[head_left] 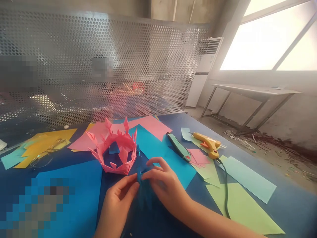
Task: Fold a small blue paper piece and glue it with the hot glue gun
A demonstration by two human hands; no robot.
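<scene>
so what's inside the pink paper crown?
Within the pink paper crown, dark blue tabletop and a small blue piece, apparently paper, show. Anything right behind the crown's near wall is covered.

Metal-legged table (250, 90) (bright window (264, 43) above)

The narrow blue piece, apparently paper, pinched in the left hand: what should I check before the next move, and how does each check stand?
1. Left hand grips the narrow blue piece between thumb and fingers: ok.
2. Right hand touches that piece: cannot tell; its fingertips are right beside it, but the area is blurred.
3. Pink folded-paper crown stands upright: ok.
4. Green-and-black utility knife has its blade retracted: cannot tell.
5. Yellow plastic glue gun lies away from both hands: ok.
6. Dark thin cord clear of the right forearm: not ok in this view; it runs down to the forearm's edge.
</scene>
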